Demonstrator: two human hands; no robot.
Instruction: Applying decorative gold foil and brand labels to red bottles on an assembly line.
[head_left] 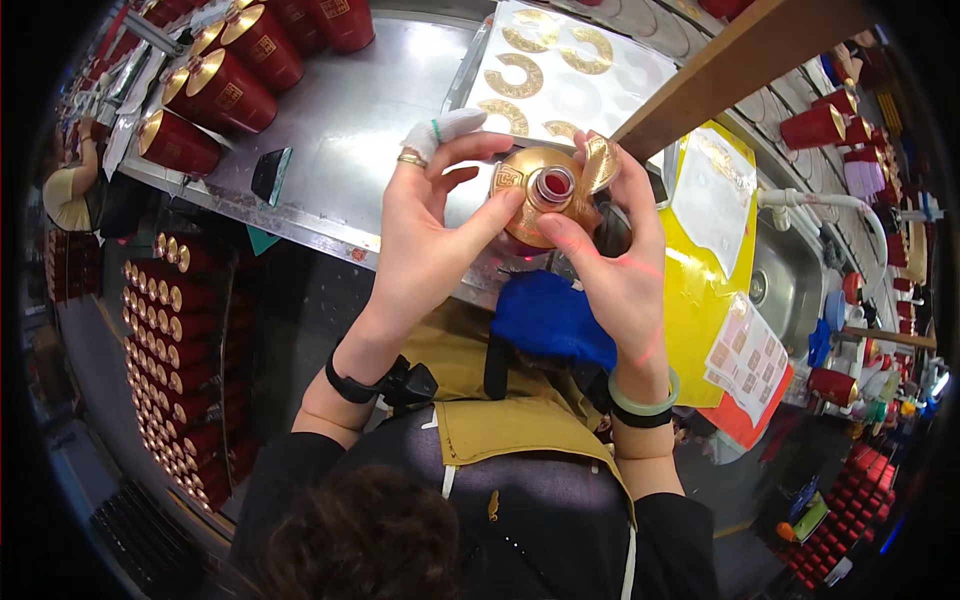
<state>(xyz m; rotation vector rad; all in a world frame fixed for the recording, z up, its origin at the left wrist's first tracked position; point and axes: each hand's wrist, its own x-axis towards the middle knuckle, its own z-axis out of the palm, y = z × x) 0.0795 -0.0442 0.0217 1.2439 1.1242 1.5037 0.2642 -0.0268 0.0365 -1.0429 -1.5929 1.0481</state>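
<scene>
A dark red bottle with a gold shoulder (540, 162) and a bare threaded neck stands upright at the metal table's front edge. Around its neck lies a curved gold patterned decal (602, 160), one end on the shoulder, the other curling up off it. With its thumb, my left hand (425, 235) presses the decal's left end; its index finger reaches past the bottle, and one fingertip wears a white cover. My right hand (628, 265) has its thumb on the gold shoulder and its fingers behind the raised decal end. What the hidden fingertips touch cannot be made out.
Behind the bottle, a white sheet (548, 95) carries several gold C-shaped decals. Red and gold bottles (225, 95) stand at the table's far left. A wooden post (700, 75) slants over the right side, near a yellow sheet (690, 300) and a sink (785, 285).
</scene>
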